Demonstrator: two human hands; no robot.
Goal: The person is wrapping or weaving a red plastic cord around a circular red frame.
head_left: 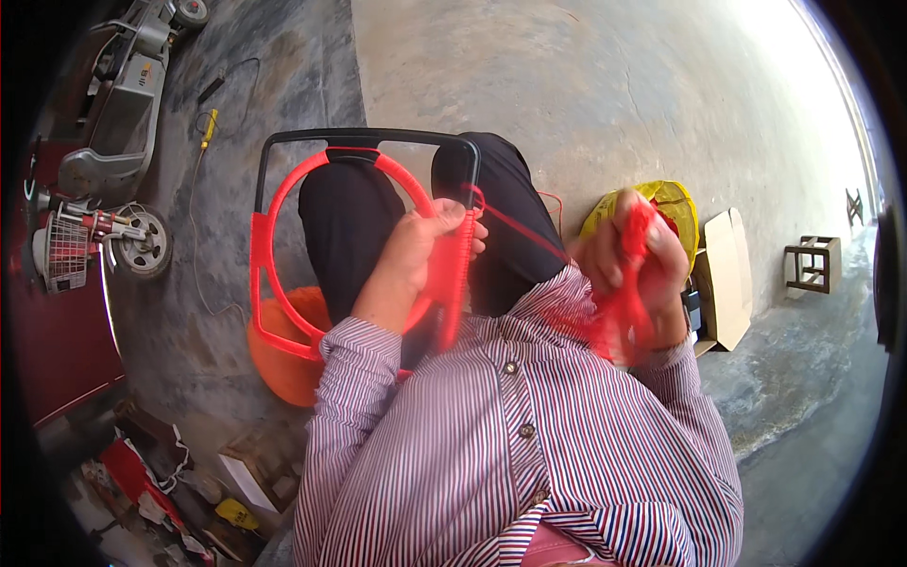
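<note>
Over my knees stands a squarish black frame [378, 135] with a ring [275, 231] inside it, both largely wrapped in red cord. My left hand [427, 231] grips the frame's right side, where tight red windings cover the bar below the fingers. A strand of red cord [515, 227] runs from the upper end of those windings across to my right hand [635, 248]. That hand is closed around a bundle of red cord [635, 317], whose loose end hangs below the fist, blurred by motion.
A yellow plastic bag [682, 203] with red material stands beyond my right hand, beside an open cardboard box [726, 283]. Farther right is a small wooden stool [812, 264]. An orange round seat [283, 354] is by my left leg. A scooter [118, 123] and bicycle [104, 236] stand left.
</note>
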